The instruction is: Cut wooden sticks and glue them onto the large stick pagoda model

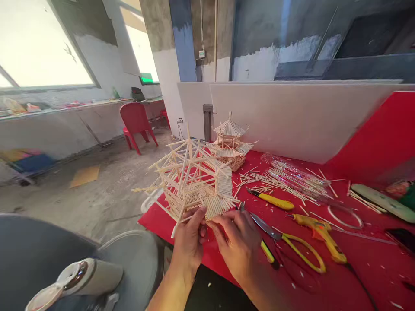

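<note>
A half-covered pagoda model (191, 172) of thin wooden sticks stands at the red table's near left corner, its upper frame bare. Rows of sticks cover part of its lower roof (224, 183). My left hand (191, 235) is closed on the model's near edge, thumb uppermost. Close beside it, my right hand (238, 242) is closed, thumb and fingertips pinching a thin wooden stick (210, 220) at the lower roof's edge. The fingers partly hide this stick. Scissors (285, 239) with yellow handles and a yellow utility knife (275, 201) lie right of my right hand.
Behind stands a roofed stick pagoda (230, 142). Loose sticks (285, 181), a yellow glue gun (319, 233) with its cord, a green case (382, 202) and a dark phone (402, 238) lie rightward. A lidded cup (87, 276) sits on a grey stool (136, 250) at lower left.
</note>
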{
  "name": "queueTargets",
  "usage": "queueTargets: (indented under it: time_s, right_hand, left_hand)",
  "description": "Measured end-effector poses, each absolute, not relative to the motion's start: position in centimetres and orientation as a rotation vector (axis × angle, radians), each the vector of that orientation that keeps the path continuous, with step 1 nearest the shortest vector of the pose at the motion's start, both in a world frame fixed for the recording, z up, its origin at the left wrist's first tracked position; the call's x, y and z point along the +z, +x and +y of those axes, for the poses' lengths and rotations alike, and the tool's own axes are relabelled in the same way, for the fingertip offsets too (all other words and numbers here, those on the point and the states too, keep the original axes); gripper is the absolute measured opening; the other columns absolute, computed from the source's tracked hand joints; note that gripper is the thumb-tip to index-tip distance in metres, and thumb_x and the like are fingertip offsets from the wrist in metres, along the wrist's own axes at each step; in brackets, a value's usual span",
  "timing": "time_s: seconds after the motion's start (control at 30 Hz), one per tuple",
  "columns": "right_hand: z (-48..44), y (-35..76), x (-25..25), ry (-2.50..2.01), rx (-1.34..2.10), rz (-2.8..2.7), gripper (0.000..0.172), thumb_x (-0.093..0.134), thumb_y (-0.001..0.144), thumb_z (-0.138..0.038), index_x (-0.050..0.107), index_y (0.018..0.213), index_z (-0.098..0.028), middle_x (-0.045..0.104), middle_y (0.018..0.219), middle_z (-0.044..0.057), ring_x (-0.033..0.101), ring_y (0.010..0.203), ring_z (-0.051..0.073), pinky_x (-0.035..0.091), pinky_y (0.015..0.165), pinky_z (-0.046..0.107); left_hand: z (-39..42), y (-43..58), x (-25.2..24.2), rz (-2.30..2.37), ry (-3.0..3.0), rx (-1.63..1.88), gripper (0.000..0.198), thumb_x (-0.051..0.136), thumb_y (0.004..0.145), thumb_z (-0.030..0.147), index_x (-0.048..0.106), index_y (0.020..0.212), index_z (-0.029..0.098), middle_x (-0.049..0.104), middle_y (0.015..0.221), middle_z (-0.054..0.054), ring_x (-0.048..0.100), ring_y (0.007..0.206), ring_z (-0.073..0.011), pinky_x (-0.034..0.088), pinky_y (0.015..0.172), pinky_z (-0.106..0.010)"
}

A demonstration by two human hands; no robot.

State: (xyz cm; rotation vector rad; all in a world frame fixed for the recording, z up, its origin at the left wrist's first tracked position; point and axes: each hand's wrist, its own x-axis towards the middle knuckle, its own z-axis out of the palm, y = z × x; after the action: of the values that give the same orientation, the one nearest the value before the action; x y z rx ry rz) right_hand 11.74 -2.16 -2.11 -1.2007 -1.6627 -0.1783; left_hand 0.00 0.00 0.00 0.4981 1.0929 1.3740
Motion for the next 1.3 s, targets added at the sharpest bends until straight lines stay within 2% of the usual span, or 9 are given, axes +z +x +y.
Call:
queueTargets:
  time_s: [0.43,0.67,1.3]
  right_hand:
    - [-1.5,11.5,-2.1,-1.208,-0.209,-1.637,0.007,0.069,0.090,-0.029,0.068,0.085,-0.024,0.063,0.077,0.002,0.055,0.072,0.016,0.040,0.067,0.029]
    - [-2.7,12.1,-2.1,-1.157,-0.143,-1.640,0.009,0.074,0.086,-0.028,0.068,0.082,-0.022,0.064,0.075,0.002,0.056,0.070,0.015,0.042,0.068,0.029]
    - [-5.2,14.2,-1.7,-1.166,-0.085,-1.659,0.006,0.071,0.088,-0.024,0.067,0.085,-0.021,0.061,0.075,0.003,0.055,0.068,0.015,0.041,0.066,0.029]
  left_hand:
    - [0.3,0.2,0.1,1.075,0.475,1.372,0.039,0.086,0.060,0.034,0.050,0.067,0.019,0.050,0.050,0.007,0.039,0.037,-0.0041,0.020,0.032,-0.014]
    - [0.3,0.2,0.3,1.099,0.432,1.352,0.043,0.088,0.054,0.036,0.051,0.066,0.018,0.051,0.051,0.008,0.036,0.035,-0.0026,0.019,0.031,-0.014]
    - [0.1,0.5,0.7,1.103,0.562,1.398,0.037,0.084,0.061,0.038,0.053,0.067,0.019,0.049,0.053,0.007,0.040,0.036,-0.0052,0.022,0.030,-0.016]
